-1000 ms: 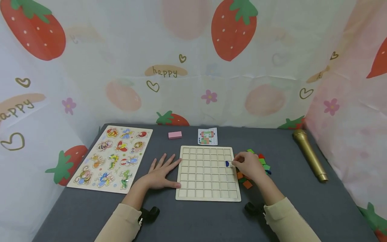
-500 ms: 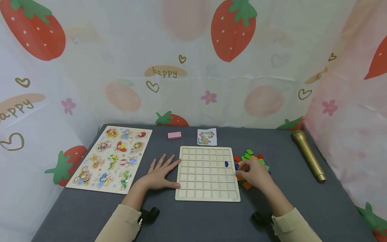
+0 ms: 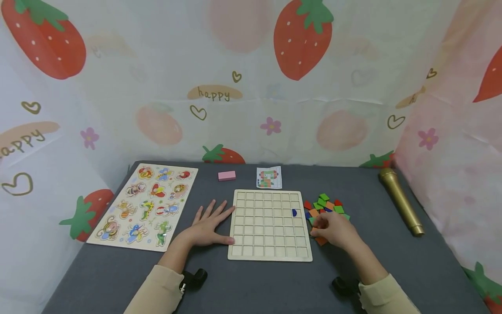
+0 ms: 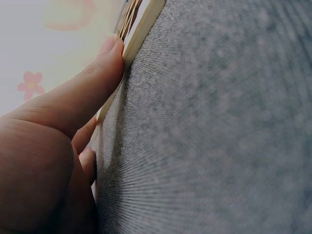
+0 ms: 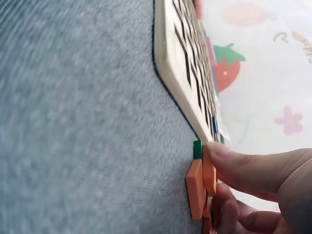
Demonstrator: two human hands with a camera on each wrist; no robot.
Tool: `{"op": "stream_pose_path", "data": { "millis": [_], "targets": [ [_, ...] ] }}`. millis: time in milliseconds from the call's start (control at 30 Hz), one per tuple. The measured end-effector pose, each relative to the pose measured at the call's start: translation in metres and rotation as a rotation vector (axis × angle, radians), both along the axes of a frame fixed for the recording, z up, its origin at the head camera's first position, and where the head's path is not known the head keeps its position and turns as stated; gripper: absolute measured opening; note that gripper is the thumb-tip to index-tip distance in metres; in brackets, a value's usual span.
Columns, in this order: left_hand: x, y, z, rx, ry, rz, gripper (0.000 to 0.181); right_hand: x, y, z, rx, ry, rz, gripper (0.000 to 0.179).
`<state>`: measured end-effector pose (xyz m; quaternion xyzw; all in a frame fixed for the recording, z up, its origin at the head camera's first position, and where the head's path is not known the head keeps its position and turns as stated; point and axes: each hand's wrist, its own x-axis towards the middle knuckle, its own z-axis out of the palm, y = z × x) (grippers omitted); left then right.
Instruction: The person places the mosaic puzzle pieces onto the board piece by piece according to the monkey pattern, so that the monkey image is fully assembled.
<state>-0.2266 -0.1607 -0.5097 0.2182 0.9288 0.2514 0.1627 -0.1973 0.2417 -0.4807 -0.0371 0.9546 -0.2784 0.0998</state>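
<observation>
My left hand [image 3: 209,226] lies with spread fingers at the left edge of a pale wooden grid board [image 3: 270,254]. Its thumb [image 4: 97,78] touches the board's rim in the left wrist view. My right hand [image 3: 335,231] is low over a pile of small coloured tiles [image 3: 323,197] right of the board. Thumb and curled fingers pinch an orange tile [image 5: 209,170] on top of another orange tile [image 5: 196,190], beside a green one [image 5: 197,149]. A dark blue half-round piece [image 3: 294,213] sits in a cell near the board's right side.
A small pattern card [image 3: 269,177] lies behind the board, with a pink block [image 3: 226,175] to its left. An insect picture puzzle [image 3: 145,209] covers the left of the dark cloth. At the far right lies a gold cylinder [image 3: 401,203]. Strawberry-print curtains surround the table.
My right hand has gone from beside the blue piece on the board to the tile pile, then slightly nearer and rightward over the orange tiles. My left hand has stayed put.
</observation>
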Motion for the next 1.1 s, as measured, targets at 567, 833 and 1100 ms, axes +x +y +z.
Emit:
{"op": "stream_pose_path", "data": {
  "millis": [567, 833, 1100],
  "targets": [
    [-0.001, 0.001, 0.0, -0.026, -0.011, 0.009, 0.102, -0.015, 0.005, 0.01, -0.183, -0.026, -0.041, 0.028],
    [-0.002, 0.002, 0.003, -0.013, -0.003, 0.003, 0.102, -0.031, -0.008, 0.017, -0.217, 0.007, -0.026, 0.028],
    [0.001, -0.001, -0.002, 0.031, 0.008, -0.013, 0.104, -0.044, -0.021, 0.011, -0.257, -0.018, 0.014, 0.023]
  ]
}}
